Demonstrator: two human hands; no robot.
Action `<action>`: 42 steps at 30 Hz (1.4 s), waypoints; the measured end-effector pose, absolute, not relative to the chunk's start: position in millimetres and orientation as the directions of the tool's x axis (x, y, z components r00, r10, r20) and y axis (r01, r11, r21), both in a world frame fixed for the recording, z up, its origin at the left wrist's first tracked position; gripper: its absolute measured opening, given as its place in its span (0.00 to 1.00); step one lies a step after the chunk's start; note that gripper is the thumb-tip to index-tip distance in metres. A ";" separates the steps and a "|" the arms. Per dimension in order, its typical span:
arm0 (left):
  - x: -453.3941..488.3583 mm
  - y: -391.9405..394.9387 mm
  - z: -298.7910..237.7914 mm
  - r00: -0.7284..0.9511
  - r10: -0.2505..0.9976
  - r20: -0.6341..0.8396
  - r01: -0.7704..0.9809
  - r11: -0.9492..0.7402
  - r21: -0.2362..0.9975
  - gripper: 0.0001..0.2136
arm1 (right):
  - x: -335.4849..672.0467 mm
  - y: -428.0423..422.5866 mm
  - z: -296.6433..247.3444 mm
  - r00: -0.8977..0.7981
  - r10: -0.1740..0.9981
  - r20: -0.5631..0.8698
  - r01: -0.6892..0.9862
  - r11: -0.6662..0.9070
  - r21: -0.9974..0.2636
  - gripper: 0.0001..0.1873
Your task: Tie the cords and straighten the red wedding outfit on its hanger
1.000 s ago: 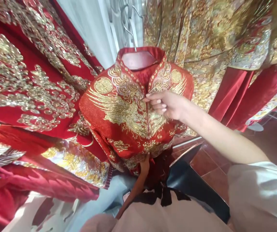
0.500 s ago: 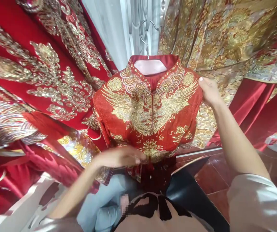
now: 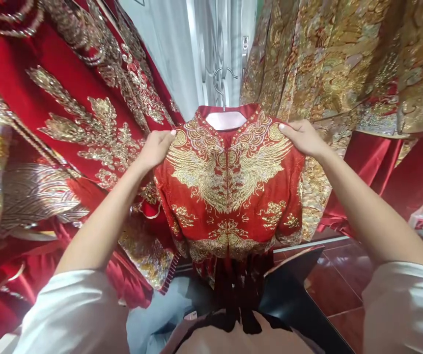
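A small red jacket [image 3: 229, 196] with gold embroidered wings hangs on a metal hanger [image 3: 223, 86] straight ahead, its front facing me. My left hand [image 3: 155, 146] grips its left shoulder, fingers curled over the fabric. My right hand [image 3: 301, 136] grips its right shoulder the same way. Both arms reach forward from white sleeves.
Red gowns with gold embroidery [image 3: 67, 137] hang close on the left. Gold brocade garments [image 3: 344, 73] hang on the right. A white curtain [image 3: 174, 54] shows behind the hanger. Below are a dark red tiled floor [image 3: 329, 290] and a black object [image 3: 292, 295].
My left hand rose from the jacket's hem to its left shoulder. My right hand left the front placket for the right shoulder. The jacket now hangs square to me.
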State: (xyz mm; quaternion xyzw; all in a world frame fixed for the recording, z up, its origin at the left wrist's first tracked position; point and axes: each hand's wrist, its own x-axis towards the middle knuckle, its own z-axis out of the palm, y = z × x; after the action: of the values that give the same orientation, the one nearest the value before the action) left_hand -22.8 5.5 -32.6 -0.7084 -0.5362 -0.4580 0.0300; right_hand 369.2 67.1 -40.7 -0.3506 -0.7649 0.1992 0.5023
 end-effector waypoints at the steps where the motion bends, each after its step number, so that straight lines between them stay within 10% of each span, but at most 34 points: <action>1: -20.3 -0.7 -33.6 -0.010 0.675 0.738 0.818 -0.419 0.395 0.21 | 365.7 64.8 -39.8 -0.217 0.708 0.672 0.349 0.699 -0.624 0.24; 11: -6.6 -30.4 -68.2 -0.025 0.625 0.780 0.914 -0.302 0.271 0.14 | 362.6 76.5 -33.8 -0.275 0.839 0.469 0.482 0.542 -0.688 0.24; 18: -6.4 -25.9 -67.8 -0.069 0.660 0.748 0.954 -0.175 0.242 0.20 | 278.0 -2.2 -88.6 0.269 0.444 0.855 0.561 0.649 -0.513 0.07; 29: 1.2 -77.6 -125.1 -0.084 0.533 0.842 0.898 -0.325 0.295 0.34 | 219.9 -17.5 -141.6 0.076 0.809 0.583 -0.142 0.588 -0.796 0.12; 42: 9.5 -96.9 -141.0 -0.130 0.526 0.841 0.901 -0.291 0.321 0.32 | 285.0 -140.4 -419.1 0.112 0.987 0.116 0.211 0.091 -0.973 0.12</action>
State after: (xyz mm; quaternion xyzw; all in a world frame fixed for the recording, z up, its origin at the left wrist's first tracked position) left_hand 9.5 -96.9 -141.0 -0.6320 -0.5644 -0.4963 0.1891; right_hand 285.0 -140.4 -419.1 -0.5522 -0.5424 0.3870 0.5010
